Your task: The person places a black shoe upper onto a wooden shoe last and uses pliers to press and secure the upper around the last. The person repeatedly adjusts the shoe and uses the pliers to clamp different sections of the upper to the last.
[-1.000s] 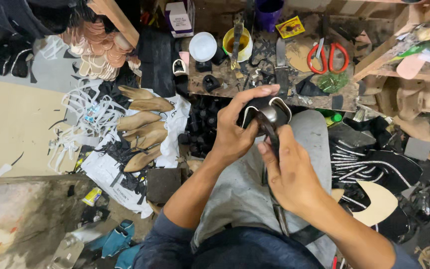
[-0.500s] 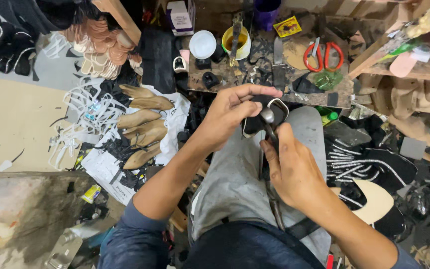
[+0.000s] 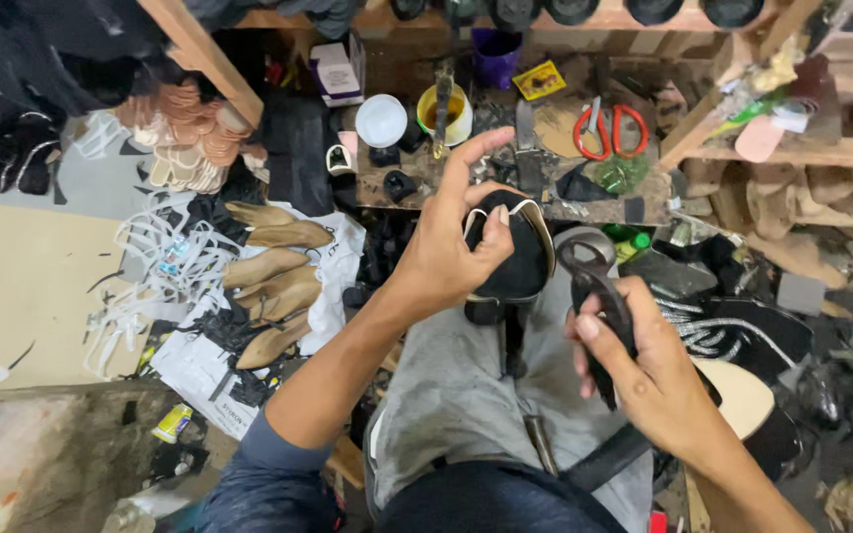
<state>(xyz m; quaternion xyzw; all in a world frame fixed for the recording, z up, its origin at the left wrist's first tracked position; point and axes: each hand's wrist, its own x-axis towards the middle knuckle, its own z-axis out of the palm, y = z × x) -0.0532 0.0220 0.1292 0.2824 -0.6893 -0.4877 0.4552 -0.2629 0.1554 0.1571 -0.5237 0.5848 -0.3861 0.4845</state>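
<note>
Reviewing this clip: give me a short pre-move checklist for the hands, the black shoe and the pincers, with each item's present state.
1. Left hand grips the black shoe upper: ok, fingers wrap its top edge, thumb pressed on it.
2. Right hand holds the pincers firmly: ok, fingers closed round the handles.
3. Pincer jaws on the shoe: not ok, they stand just beside it, apart.
4. Shoe steady over the lap: ok, it sits on a dark stand above the grey trousers.
5. Jaws open or closed: cannot tell, too dark.
6. Red-handled scissors out of the way: ok, lying on the workbench beyond the shoe.
</note>
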